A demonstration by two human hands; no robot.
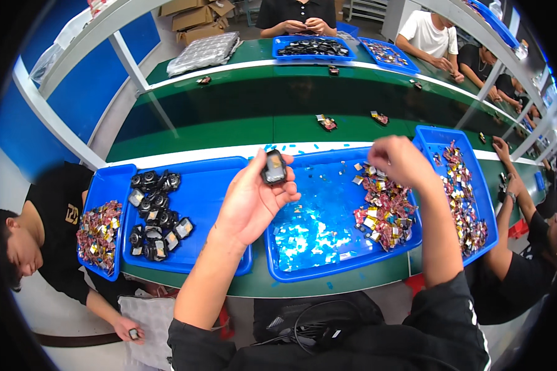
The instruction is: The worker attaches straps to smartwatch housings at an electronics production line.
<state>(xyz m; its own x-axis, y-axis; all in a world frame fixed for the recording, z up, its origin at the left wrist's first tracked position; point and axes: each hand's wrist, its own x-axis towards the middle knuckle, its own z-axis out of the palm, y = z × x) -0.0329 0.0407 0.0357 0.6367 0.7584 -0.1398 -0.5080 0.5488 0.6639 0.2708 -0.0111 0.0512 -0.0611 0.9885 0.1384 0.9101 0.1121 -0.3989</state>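
My left hand (252, 199) holds a small black housing (273, 167) with an orange patch on its face, raised above the gap between two blue trays. My right hand (400, 161) hangs fingers-down over a heap of small red, gold and silver parts (385, 210) in the middle blue tray (328, 263); whether it pinches one I cannot tell. That tray's floor is littered with shiny blue scraps. Left of it, another blue tray (210, 247) carries several black housings (156, 213).
A green conveyor belt (241, 111) runs behind the trays with a few small parts on it. More blue trays of coloured parts sit at far left (99, 235) and right (464, 198). Other people work at left, right and across the belt. A dark bag with a cable lies on my lap.
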